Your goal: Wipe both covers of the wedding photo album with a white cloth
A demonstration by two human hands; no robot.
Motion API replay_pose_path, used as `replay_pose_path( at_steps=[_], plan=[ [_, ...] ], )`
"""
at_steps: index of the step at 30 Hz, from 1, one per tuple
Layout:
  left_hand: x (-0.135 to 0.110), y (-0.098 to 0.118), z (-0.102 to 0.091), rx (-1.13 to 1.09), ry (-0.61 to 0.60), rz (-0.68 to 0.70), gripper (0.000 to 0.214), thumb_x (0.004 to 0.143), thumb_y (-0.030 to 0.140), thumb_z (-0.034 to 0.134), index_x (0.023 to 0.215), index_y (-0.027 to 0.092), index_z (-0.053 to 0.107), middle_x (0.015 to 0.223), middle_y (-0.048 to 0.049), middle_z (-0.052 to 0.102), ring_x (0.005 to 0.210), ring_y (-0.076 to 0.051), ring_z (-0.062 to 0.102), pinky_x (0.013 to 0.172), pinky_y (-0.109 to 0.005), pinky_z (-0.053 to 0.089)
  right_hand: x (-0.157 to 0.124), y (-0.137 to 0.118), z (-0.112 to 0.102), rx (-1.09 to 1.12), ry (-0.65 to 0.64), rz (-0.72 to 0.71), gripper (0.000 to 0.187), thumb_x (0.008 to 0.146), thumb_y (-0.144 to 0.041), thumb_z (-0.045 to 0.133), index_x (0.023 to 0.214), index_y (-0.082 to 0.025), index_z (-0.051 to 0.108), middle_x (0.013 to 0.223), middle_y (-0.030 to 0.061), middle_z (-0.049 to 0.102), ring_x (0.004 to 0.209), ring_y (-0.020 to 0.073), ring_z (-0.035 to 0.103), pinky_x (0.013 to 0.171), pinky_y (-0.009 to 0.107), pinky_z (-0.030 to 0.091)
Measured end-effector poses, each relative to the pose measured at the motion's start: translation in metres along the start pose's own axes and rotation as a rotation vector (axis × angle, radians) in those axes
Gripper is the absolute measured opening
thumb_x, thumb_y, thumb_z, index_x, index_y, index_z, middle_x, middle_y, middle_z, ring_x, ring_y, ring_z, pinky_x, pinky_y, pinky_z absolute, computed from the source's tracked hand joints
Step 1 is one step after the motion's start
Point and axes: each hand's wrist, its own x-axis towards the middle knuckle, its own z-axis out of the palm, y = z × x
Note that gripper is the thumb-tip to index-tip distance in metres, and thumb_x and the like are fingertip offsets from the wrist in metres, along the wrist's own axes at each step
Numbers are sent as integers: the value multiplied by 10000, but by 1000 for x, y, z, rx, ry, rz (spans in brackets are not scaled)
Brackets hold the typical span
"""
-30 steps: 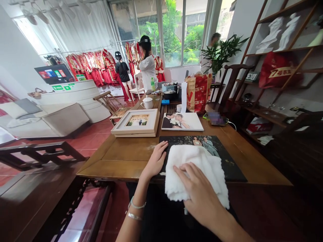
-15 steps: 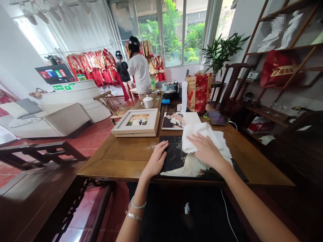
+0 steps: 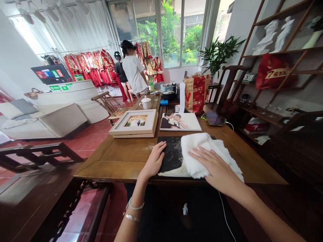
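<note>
One right hand, fingers open, lies on fluffy white cloth; left hand, fingers straight, touches a flat black picture.

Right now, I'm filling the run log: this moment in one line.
left hand: on left edge of dark photo panel | right hand: spread on white towel | white towel: over panel's right part

Your white cloth looks fluffy and matt, with a soft, nubbly pile. The dark photo panel beside it looks smooth. You have a brown wooden table in front of you, its grain under a low sheen. The frame looks like pale, smooth wood; the mug, glossy white ceramic; the printed bag, creased paper. Your bangle is shiny, silvery metal.
</note>
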Motion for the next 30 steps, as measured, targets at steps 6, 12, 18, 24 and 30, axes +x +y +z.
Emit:
replay_pose_path(
  at_steps=[6,12,18,24,30],
  plan=[
    [0,-4,0,0,8,38,408,932,199,372,1325,244,474,1456,-70,411,1384,-203,315,1173,-465,209,72,41,4,-73,-5,193,672,723,-92,418,1385,-205,460,1441,56,451,1349,263,347,1093,505,284],
    [0,-6,0,12,9,43,409,934,203,370,1330,235,471,1456,-78,409,1385,-203,314,1171,-470,214,74,36,5,-102,-23,167,680,720,-71,427,1393,-162,446,1441,91,448,1353,304,330,1086,540,273],
    [-1,-3,-1,10,17,29,402,932,204,374,1314,244,489,1448,-65,424,1379,-201,327,1169,-457,228,-7,-10,13,-126,65,-36,926,543,50,398,1429,-218,384,1495,32,371,1404,244,224,1133,507,215],
    [-1,0,-1,3,11,-2,401,928,204,370,1307,226,500,1449,-76,422,1381,-208,323,1174,-462,211,-35,-9,8,-63,57,-136,976,528,23,392,1448,-298,326,1502,-30,352,1404,201,228,1132,493,240],
    [-2,-3,-2,2,7,32,409,933,201,364,1324,236,478,1453,-75,411,1382,-200,313,1173,-464,208,28,44,4,-43,4,1,803,624,-33,407,1405,-217,424,1468,29,410,1370,233,313,1114,486,267]
  ],
)
